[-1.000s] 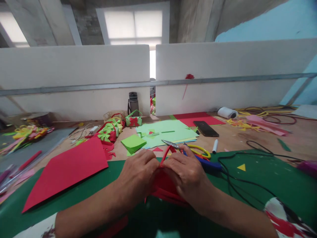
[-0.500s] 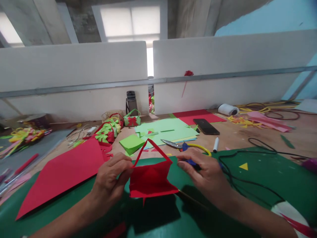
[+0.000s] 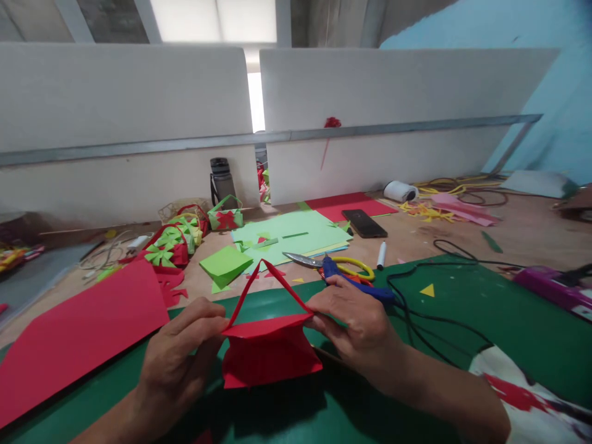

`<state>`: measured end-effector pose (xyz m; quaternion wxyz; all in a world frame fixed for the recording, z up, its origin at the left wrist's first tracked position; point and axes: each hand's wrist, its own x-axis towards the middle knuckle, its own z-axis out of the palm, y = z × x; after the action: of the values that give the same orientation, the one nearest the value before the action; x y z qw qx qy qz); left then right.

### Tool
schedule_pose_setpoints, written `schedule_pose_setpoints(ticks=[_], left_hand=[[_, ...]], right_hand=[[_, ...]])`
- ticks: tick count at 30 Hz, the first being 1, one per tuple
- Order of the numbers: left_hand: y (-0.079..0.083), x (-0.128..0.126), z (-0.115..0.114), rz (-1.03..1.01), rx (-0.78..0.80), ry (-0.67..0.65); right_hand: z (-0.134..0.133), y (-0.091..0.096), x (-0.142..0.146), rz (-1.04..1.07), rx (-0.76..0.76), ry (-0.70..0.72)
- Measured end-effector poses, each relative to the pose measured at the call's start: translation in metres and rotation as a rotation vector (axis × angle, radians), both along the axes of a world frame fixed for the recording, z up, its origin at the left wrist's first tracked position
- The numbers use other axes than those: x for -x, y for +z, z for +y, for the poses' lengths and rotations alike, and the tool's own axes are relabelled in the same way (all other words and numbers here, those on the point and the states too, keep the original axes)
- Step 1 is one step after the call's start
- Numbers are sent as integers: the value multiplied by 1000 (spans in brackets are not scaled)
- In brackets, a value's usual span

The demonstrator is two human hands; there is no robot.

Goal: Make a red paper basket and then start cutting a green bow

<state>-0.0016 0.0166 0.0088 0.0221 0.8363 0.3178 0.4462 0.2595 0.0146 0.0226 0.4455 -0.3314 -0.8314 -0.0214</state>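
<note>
A small red paper basket [image 3: 272, 354] with a thin folded strip handle [image 3: 282, 280] is held up over the green mat [image 3: 259, 302]. My left hand [image 3: 185, 351] pinches its upper left corner, where the handle meets the rim. At the upper right corner, my right hand [image 3: 356, 320] pinches the other end of the handle between thumb and fingers. Just behind the right hand lie yellow-handled scissors [image 3: 354, 268] and a blue-handled tool [image 3: 361, 287], partly covered by that hand.
Red card [image 3: 87, 327] lies at left, and light green sheets [image 3: 291, 231] with a phone [image 3: 364, 223] are behind. Finished paper baskets [image 3: 171, 243] and a bottle [image 3: 222, 182] stand near the white panels. A black cable [image 3: 416, 308] crosses the mat at right.
My right hand has come in from the right and now grips the basket's right corner, where it was apart before. The view has shifted right and down slightly.
</note>
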Motion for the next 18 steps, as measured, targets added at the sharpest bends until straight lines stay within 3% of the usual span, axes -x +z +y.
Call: schedule_pose_setpoints(ticks=[7, 12, 18], left_hand=[[2, -6, 3, 46, -93, -14], [0, -7, 5, 52, 41, -138], [2, -9, 6, 52, 131, -176]], right_hand=[[1, -1, -1, -20, 4, 38], [0, -1, -1, -8, 86, 71], [1, -3, -1, -30, 204, 9]])
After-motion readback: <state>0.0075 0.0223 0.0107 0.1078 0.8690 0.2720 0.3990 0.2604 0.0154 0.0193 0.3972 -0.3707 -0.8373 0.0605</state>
